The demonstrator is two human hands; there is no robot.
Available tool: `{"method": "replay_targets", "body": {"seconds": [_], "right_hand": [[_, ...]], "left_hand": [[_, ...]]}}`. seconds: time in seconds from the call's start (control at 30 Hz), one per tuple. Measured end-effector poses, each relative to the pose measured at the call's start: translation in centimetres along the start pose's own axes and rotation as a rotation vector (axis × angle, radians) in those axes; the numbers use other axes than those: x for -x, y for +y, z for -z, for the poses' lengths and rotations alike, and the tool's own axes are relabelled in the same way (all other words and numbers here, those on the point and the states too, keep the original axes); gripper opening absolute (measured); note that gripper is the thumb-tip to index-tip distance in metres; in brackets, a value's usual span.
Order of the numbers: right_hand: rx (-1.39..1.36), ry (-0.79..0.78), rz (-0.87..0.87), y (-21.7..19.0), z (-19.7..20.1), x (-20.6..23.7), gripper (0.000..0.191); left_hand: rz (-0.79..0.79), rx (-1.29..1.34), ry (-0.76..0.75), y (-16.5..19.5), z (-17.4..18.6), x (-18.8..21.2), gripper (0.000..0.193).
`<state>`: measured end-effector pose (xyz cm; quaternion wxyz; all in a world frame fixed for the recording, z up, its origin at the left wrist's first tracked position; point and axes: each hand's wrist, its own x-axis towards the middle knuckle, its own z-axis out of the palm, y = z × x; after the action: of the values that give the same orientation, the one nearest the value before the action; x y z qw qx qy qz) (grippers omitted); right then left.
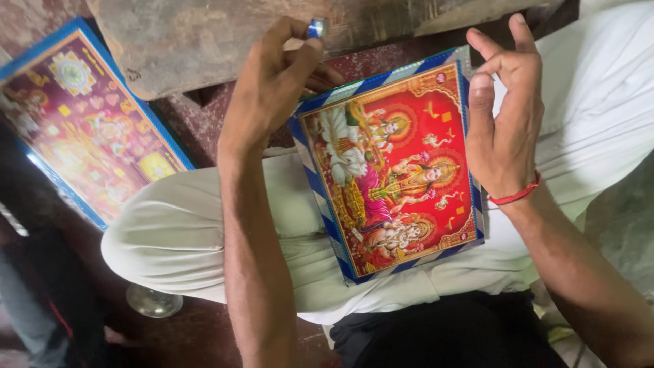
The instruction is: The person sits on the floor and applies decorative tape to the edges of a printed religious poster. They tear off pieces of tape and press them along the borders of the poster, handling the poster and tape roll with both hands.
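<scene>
Left hand (272, 82) pinching small blue shiny bit (315, 28) w/ fingertips; right hand (504, 116) open, fingers spread, over red framed picture (392, 170) on lap.

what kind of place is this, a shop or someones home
Probably a small floor-level workshop: the person sits with a framed picture on the lap, another picture lies nearby, beside a worn wooden block.

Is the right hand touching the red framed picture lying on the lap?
Apart. In the head view the right hand is raised with its fingers spread and curled over the framed picture's right edge; none presses on it.
</scene>
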<state>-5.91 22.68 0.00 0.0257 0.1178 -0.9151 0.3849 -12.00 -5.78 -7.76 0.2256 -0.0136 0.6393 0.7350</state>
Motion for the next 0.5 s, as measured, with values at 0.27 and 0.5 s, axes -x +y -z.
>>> {"method": "replay_targets", "body": {"seconds": [0.27,0.5], "right_hand": [[0.153,-0.131,0.068,-2.5,-4.5,-0.4,0.037],[0.086,-0.188,0.225,-7.0,-11.4,0.4,0.009]], "left_hand": [[-0.139,0.024,0.074,-0.9,-0.5,0.0,0.026],[-0.024,0.051,0.084,-0.6,0.1,0.0,0.027]]}}
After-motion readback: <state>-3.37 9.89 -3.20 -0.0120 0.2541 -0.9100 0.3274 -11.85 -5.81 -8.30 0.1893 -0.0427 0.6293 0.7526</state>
